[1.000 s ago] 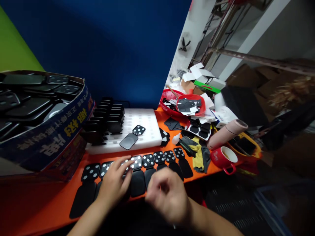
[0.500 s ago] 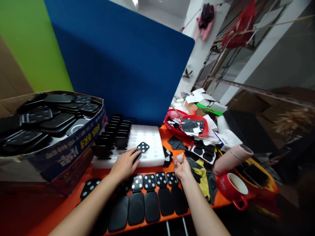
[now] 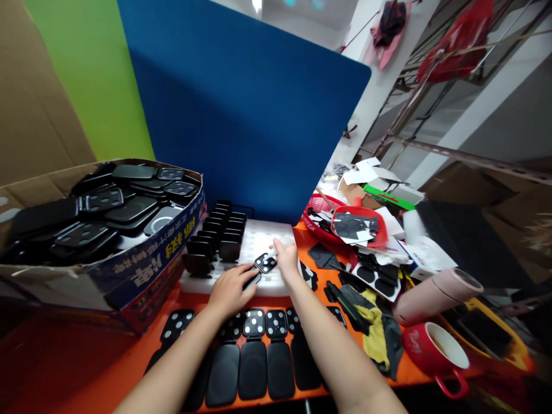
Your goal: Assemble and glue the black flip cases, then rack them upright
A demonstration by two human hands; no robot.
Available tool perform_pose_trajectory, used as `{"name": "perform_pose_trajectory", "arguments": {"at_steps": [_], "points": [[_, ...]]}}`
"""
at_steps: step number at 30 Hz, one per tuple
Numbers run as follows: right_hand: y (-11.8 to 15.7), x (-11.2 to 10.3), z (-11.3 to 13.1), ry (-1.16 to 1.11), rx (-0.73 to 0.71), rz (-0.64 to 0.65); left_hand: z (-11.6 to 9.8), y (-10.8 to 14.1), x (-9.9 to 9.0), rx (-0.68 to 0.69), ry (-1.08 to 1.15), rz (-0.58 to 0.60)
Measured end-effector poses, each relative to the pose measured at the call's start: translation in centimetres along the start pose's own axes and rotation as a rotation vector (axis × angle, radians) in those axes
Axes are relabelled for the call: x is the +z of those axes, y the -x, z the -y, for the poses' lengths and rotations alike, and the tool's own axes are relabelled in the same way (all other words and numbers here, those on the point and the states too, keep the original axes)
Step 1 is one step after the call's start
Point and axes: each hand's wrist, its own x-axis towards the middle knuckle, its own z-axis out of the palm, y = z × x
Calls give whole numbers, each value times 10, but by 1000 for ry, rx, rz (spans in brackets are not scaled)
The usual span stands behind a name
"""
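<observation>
Hands [image 3: 232,289] on dotted black part [image 3: 265,263]

A cardboard box [image 3: 142,270] full of black flat parts stands at the left of the orange table [image 3: 129,368]. A blue screen [image 3: 241,121] rises behind. On the right lie a red basket [image 3: 321,215] with black and white scraps, a yellow and dark cloth [image 3: 375,330], a pink roll [image 3: 435,296] and a red mug [image 3: 435,353] near the table edge

An orange table [image 3: 107,368] bears black cases [image 3: 252,368], a white foam tray [image 3: 263,238] and a red mug [image 3: 433,351].
</observation>
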Motion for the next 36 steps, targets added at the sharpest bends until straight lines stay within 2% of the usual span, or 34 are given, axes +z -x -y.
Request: {"name": "perform_pose_trajectory", "arguments": {"at_steps": [5, 13, 36], "points": [[11, 0, -8, 207, -145, -23, 0, 0, 2, -15, 18, -24], [11, 1, -12, 358, -202, -31, -2, 0, 1, -18, 12, -16], [13, 2, -16, 359, -248, 2, -4, 0, 2, -33, 27, -21]]}}
